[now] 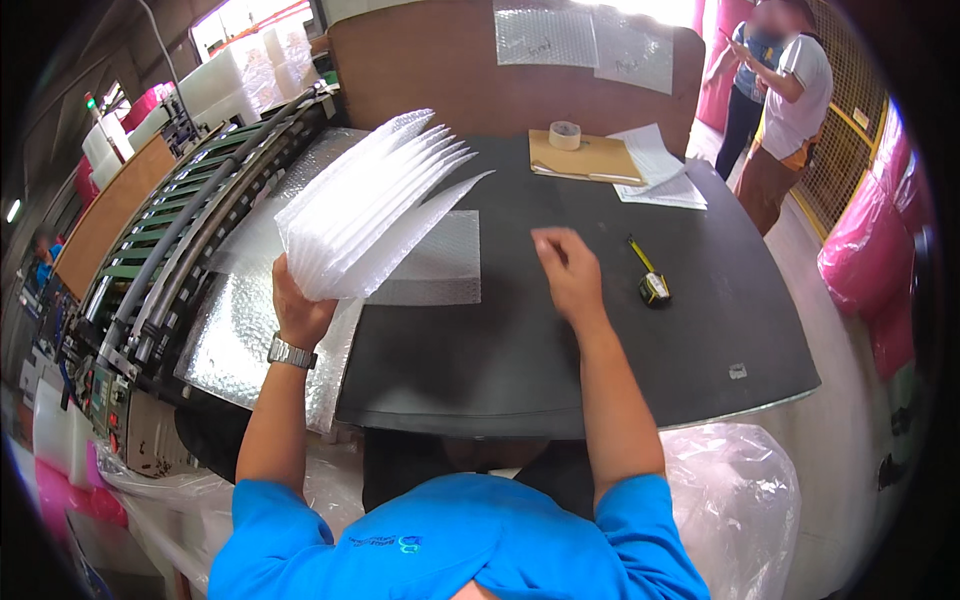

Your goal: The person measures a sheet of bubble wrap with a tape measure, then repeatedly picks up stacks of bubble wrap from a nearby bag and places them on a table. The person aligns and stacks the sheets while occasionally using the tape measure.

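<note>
1. Clasped in the left hand [300,305], a stack of bubble-wrap sheets [365,210] is held near its lower left corner; the hand is closed on that edge, though the sheets hide part of the fingers.
2. From this grip the stack rises away and to the right, raised above the table [480,370]. Its far edges fan into separate layers, and one sheet on the right side spreads well apart from the rest.
3. Right of the grip, across a wide gap, the right hand [572,275] is over the table, fingers half curled with some space inside the curl. Nothing visible is in it, and it is apart from the stack.
4. Just right of the grip, partly behind the raised stack, a single bubble-wrap piece [440,255] lies flat on the table.
5. Left of the grip and below it, larger bubble-wrap sheeting [230,330] is spread out beside a roller machine [180,210].
6. Beyond the right hand, farther from the body, a tape roll [565,136] rests on brown cardboard [580,158], with white sheets [670,185] to its right.
7. Near the right hand, on its right, lies a tape measure [655,288], its yellow blade partly out.
</note>
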`<state>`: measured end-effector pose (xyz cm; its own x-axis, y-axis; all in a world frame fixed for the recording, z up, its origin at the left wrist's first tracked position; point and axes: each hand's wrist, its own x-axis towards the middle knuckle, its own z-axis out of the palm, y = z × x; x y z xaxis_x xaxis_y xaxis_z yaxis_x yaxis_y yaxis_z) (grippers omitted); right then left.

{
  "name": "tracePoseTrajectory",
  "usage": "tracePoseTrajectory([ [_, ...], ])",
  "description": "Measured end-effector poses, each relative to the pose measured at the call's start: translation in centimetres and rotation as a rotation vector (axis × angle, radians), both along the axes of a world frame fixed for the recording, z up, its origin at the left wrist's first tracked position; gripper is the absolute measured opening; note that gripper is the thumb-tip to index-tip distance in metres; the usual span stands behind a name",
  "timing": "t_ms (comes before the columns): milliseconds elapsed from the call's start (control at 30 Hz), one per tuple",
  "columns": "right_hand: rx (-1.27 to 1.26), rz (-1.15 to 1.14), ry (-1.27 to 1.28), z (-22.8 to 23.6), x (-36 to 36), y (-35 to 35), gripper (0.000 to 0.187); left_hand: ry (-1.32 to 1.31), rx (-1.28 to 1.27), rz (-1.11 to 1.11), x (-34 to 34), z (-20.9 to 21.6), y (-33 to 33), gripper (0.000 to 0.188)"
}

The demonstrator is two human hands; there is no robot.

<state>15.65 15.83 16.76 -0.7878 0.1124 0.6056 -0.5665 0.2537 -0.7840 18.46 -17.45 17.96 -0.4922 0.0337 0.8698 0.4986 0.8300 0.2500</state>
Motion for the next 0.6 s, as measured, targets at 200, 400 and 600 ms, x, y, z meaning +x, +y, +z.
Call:
tracePoseTrajectory([
  [200,0.283,0.108,0.267,9.5,-1.0,-3.9,0.015,-0.021,0.031,-0.048,1.1,-1.0,0.8,0.069],
  [400,0.568,0.188,0.226,9.6,-2.2,-4.7,0.015,-0.053,0.012,-0.062,1.9,-0.9,1.0,0.071],
  [600,0.542,0.292,0.065,9.6,-1.2,-4.6,0.028,-0.078,-0.015,-0.068,2.0,-1.6,0.0,0.073],
])
